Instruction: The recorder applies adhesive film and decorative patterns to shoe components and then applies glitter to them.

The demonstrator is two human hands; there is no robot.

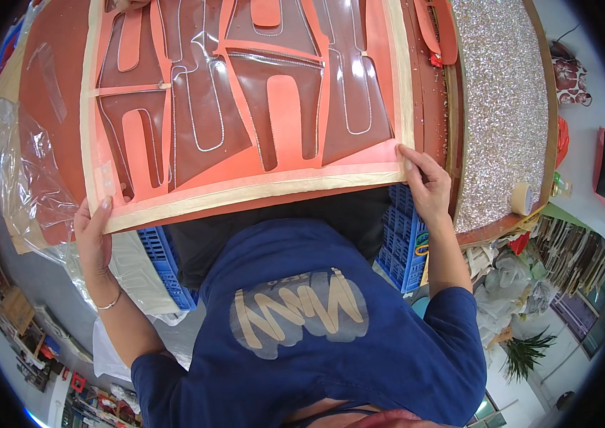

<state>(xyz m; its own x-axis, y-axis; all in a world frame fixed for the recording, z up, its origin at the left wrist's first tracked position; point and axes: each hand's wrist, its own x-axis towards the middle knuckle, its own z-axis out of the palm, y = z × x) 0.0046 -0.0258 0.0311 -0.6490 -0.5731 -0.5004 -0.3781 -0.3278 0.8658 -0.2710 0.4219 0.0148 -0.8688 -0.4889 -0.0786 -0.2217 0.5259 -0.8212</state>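
Note:
A large coral-red cut-out sheet [290,139] with cream-taped edges lies before me, glossy clear plastic showing in its cut-outs. My left hand [94,235] pinches its near left corner, thumb on top and fingers partly hidden under the edge. At the near right corner, my right hand [427,187] grips the taped border between thumb and fingers. Both arms are stretched forward. The sheet's near edge overhangs my lap, and its far end runs out of view. A small skin-toned shape shows at the top edge, too cut off to make out.
Under the sheet is a reddish-brown table [49,150], with crumpled clear film [28,178] at its left. Right of it lies a glittery silver panel [504,107] bearing a tape roll [521,198]. Red cut pieces [445,32] lie nearby. Blue plastic crates [401,246] stand below.

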